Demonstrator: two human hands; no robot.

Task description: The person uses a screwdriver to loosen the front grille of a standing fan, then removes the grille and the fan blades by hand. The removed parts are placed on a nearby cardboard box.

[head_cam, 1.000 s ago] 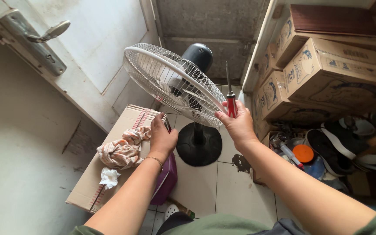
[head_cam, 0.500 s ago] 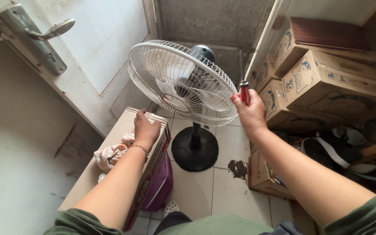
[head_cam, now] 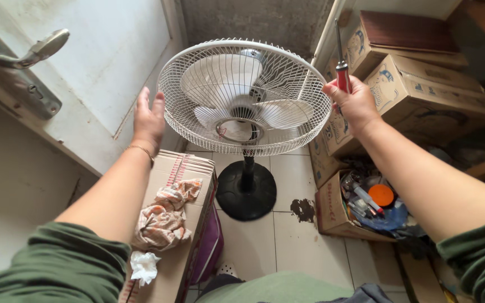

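Step in hand, by the look of it: person is squaring up a white pedestal fan (head_cam: 245, 95) to work on its front grille. Fan stands on the tiled floor (head_cam: 298, 185) on a black round base (head_cam: 246, 191), head tilted up toward the camera, wire guard on, blades visible behind it

Left hand (head_cam: 148, 119): grip spread, fingers up, palm at the left rim of the guard; just beside it, contact unclear. Thin bracelet at the wrist

Right hand (head_cam: 355, 104): grip pressed around a red-handled screwdriver (head_cam: 341, 70), shaft pointing up, while the same hand rests against the right rim of the guard

Judgement on the next move: the guard needs steadying with the left hand, tip of the screwdriver has to come down to a clip or screw on the rim; which fastener can't be read from here. Risk: fan head swivels or stand tips if pushed off-centre

Packages:
- right, stacked against the wall: tan cardboard boxes (head_cam: 422, 92) with blue printed pictures, one with a dark brown flat panel (head_cam: 408, 31) on top
- lower right, on the floor: small open carton (head_cam: 332, 210) with red print, full of tools, an orange round lid (head_cam: 381, 194) among them
- lower left: long flat cardboard box (head_cam: 183, 224) with red stripes at its far end, carrying a crumpled orange-white rag (head_cam: 164, 219) and a white paper wad (head_cam: 143, 265); purple bag (head_cam: 209, 249) tucked beside it

Left edge: white door (head_cam: 85, 62) with metal lever handle (head_cam: 35, 53). Dark stain (head_cam: 303, 209) on a tile near the base
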